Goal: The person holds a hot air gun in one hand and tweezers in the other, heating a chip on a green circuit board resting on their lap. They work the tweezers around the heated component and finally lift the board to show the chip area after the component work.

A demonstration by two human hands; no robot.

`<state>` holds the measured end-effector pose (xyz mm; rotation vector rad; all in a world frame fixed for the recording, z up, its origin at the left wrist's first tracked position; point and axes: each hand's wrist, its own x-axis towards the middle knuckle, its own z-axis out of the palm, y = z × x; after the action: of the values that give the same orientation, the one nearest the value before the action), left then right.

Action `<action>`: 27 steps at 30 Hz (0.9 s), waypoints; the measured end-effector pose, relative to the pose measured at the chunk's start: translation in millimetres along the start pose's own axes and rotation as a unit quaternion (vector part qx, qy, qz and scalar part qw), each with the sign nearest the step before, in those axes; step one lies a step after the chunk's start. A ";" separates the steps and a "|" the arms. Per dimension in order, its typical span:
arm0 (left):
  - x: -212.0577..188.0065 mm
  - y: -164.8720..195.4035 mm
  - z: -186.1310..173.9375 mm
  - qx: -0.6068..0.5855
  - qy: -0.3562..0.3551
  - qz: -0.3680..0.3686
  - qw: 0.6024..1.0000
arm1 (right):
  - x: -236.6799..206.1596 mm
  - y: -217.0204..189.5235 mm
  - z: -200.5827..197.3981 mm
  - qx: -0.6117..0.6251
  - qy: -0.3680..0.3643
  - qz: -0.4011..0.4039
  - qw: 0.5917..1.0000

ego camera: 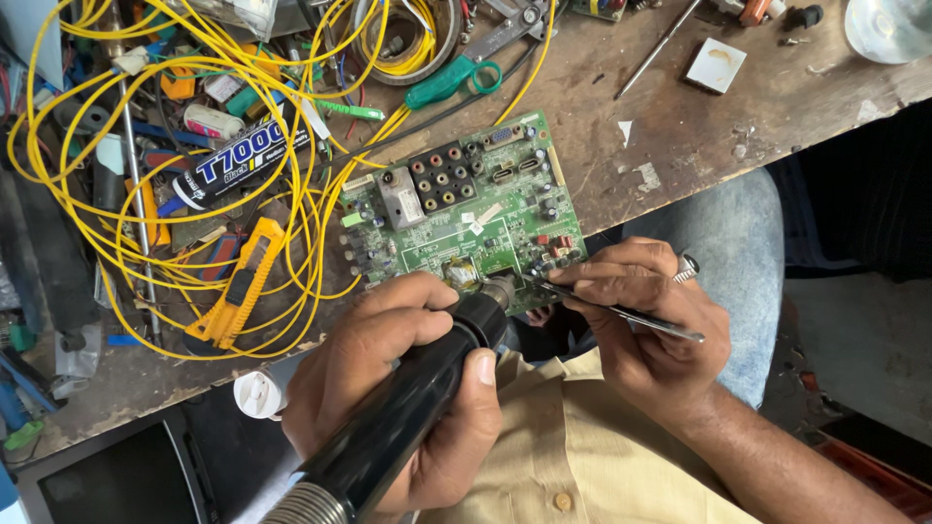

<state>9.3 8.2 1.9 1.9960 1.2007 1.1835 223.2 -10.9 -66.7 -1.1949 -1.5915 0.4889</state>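
Observation:
A green circuit board (pixel 466 209) with grey connectors and round sockets lies at the near edge of a worn wooden bench (pixel 621 136). My left hand (pixel 388 388) grips a thick black hot-air tool (pixel 417 408), its metal nozzle over the board's near edge. My right hand (pixel 646 320) pinches thin metal tweezers (pixel 621 312), their tips touching the board close to the nozzle. A ring is on that hand.
Tangled yellow cable (pixel 194 194) covers the left of the bench, over a yellow utility knife (pixel 241 286), a black glue tube (pixel 228 165) and small clutter. Green-handled scissors (pixel 456 78), a white square pad (pixel 716 65) and a glass (pixel 888 27) lie farther back.

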 end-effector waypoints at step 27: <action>6.2 -0.1 1.4 -0.006 0.021 0.015 1.000 | 0.7 -0.9 0.0 -0.002 0.004 0.001 1.000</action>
<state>11.9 13.7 3.7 1.9959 1.1848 1.2500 222.8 -10.6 -65.7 -1.1991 -1.5849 0.4819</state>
